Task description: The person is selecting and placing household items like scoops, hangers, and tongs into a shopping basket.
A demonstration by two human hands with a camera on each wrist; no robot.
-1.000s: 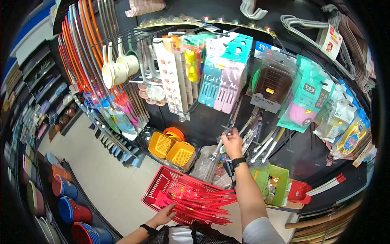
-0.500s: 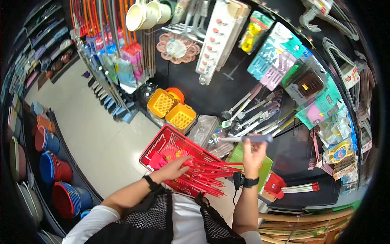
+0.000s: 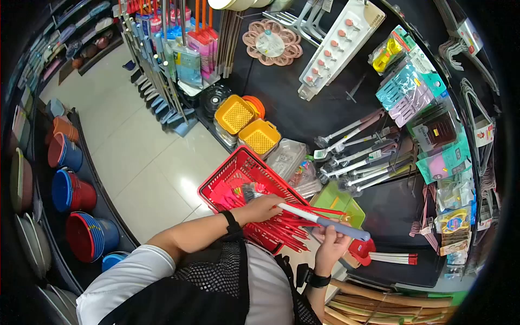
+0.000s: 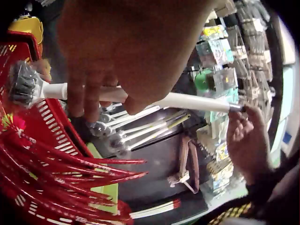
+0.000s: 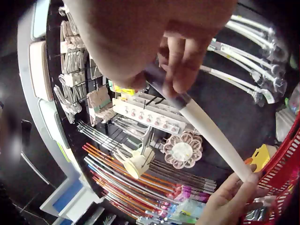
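Observation:
Both hands hold one long-handled scrubbing brush (image 3: 303, 213) slantwise over the shopping basket. My left hand (image 3: 264, 208) grips the white shaft close to the head; in the left wrist view its fingers (image 4: 91, 101) curl over the shaft. Dark bristles in clear plastic form the brush head (image 4: 26, 84). At the other end, my right hand (image 3: 332, 247) pinches the grey-blue grip (image 3: 346, 229). Below, the red basket (image 3: 216, 181) carries a bundle of long, shiny red sticks (image 3: 281, 233), which jut over its right side.
More long-handled brushes (image 3: 363, 157) hang on the black rack ahead. Yellow baskets (image 3: 260, 136) and a green bin (image 3: 346, 203) stand beyond the red basket. Nested buckets (image 3: 81, 189) line the left shelf. Bundled wooden poles (image 3: 390, 303) lie at lower right.
My right hand has drawn the brush off the rack and back toward the body. My left hand has left the red sticks and taken hold of the shaft.

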